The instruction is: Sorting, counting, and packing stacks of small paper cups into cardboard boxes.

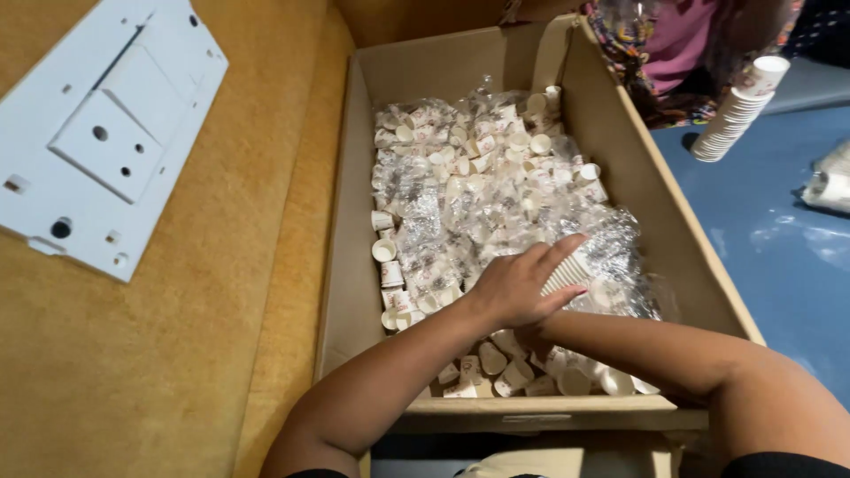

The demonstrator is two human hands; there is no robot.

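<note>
Right hand: hidden beneath the left hand (522, 288), only its forearm showing; whether its fingers are wide, narrow or holding anything cannot be told. The left hand lies palm down near the front of the cardboard box (354, 292), fingers close together and curled over a short stack of small paper cups (568, 270), which shows just beyond the fingertips on the right.

The box is filled with loose paper cups (416, 292) and clear plastic-wrapped cup bundles (482, 177); the wrapping glare makes single items hard to separate. The box's near wall cuts off the front row of cups.

Open room: little inside the box. To its left lies tan fabric carrying a white plastic panel (106, 133), cut off by the frame edge. To the right, over a blue floor (779, 265), another person holds a tall stack of cups (735, 111); that person is largely out of frame.
</note>
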